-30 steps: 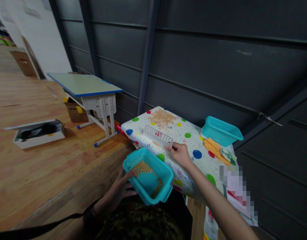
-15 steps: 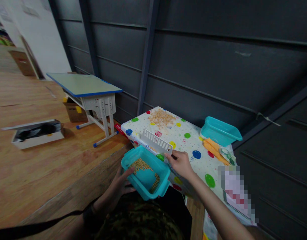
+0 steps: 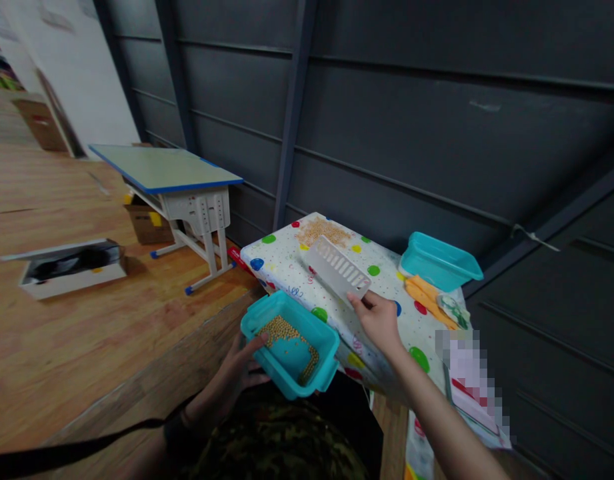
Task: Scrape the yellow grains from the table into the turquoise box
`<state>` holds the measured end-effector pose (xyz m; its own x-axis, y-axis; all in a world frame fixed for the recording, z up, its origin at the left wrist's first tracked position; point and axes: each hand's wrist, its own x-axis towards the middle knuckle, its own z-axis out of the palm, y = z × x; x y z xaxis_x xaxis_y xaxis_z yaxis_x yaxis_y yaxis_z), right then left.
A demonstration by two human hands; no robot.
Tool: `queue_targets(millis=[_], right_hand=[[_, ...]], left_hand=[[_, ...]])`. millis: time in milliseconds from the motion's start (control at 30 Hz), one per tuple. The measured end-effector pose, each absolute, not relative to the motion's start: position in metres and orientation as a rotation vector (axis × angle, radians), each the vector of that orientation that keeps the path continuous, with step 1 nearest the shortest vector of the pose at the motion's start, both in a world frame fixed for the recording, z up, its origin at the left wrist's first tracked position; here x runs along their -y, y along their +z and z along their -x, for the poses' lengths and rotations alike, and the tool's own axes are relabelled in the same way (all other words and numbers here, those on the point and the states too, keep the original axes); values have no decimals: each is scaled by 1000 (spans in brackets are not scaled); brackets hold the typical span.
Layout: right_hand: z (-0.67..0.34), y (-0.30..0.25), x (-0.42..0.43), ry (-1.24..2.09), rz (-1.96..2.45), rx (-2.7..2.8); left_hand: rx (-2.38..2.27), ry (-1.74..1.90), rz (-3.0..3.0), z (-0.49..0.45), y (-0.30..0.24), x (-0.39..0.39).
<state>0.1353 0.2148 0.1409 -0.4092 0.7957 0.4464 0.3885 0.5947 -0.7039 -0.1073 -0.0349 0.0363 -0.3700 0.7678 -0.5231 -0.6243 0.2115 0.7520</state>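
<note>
My left hand [image 3: 247, 363] grips the near-left side of a turquoise plastic tub [image 3: 321, 328], its thumb over the rim. Soybeans [image 3: 281, 330] lie in the tub, heaped along its left and right sides. The tub is held at the front edge of the table. In my right hand [image 3: 379, 320] is one end of a white slotted plastic strip [image 3: 331, 270], tilted above the tablecloth. Beyond the strip's far end, a spread of loose soybeans [image 3: 319, 230] lies on the table's far corner.
A patterned cloth covers the table [image 3: 344, 333]. Toward its right end are another turquoise tub [image 3: 439, 263], an orange cloth [image 3: 427, 300] and a blurred-out flat item [image 3: 469, 387]. A dark panelled wall [image 3: 387, 133] stands behind. To the left are a desk [image 3: 167, 167] and an open white box [image 3: 74, 270].
My right hand has moved the slotted strip away from the tub, farther over the table and to the right. The tub in my left hand has barely moved.
</note>
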Motion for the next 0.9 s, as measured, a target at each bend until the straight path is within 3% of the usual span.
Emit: queue_targets(millis=[367,667,900], right_hand=[[-120,136,-251,1316,1064,1987],[-113,144,-289,1236,1213,1802],[-98,158,-320,937,1283,1879]], left_hand=[[-1258,1466,-122,108,39,37],[-1281,1450,-192,106,40,38],[-1270,1443,-183,106,34,37]])
